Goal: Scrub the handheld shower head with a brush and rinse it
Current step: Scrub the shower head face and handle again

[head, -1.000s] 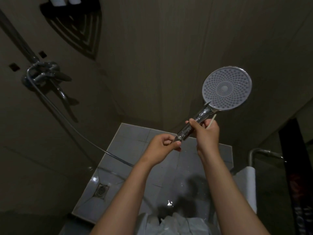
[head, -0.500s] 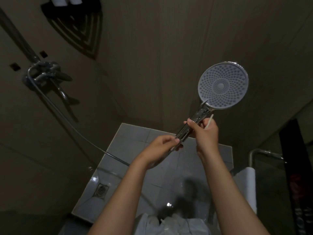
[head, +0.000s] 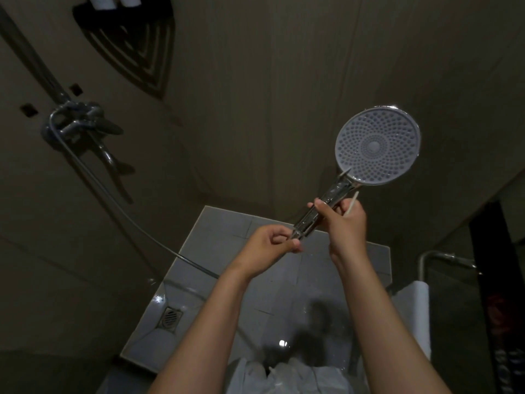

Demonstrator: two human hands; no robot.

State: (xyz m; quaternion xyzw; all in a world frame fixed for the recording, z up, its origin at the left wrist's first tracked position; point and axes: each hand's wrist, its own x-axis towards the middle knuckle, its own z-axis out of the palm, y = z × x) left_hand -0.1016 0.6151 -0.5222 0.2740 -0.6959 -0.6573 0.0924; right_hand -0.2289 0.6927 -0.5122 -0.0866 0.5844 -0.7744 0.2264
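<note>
The right hand [head: 345,223] is wrapped around the middle of the shower head's chrome handle, and a thin pale stick, perhaps the brush [head: 351,202] handle, pokes out of the same fist toward 1 o'clock; its bristle end is hidden. The left hand [head: 270,245] sits just at 8 o'clock of the right one, its fingertips pinched on the lower end of the handle where the hose [head: 113,200] joins. The two hands are close together but not touching. The shower head [head: 377,145] is held up in the air, at 1 o'clock from the hands, its round nozzle face turned toward the camera and its handle slanting down to 7 o'clock. From the left hand the hose runs off toward 10 o'clock, up to the tap [head: 76,123] on the wall. Below the hands lies the wet tiled floor [head: 216,237], with a square drain [head: 171,318] at 7 o'clock. A dark corner shelf [head: 136,49] hangs high on the wall at 11 o'clock. A white towel [head: 413,308] hangs on a metal rail [head: 443,257] at 4 o'clock.
</note>
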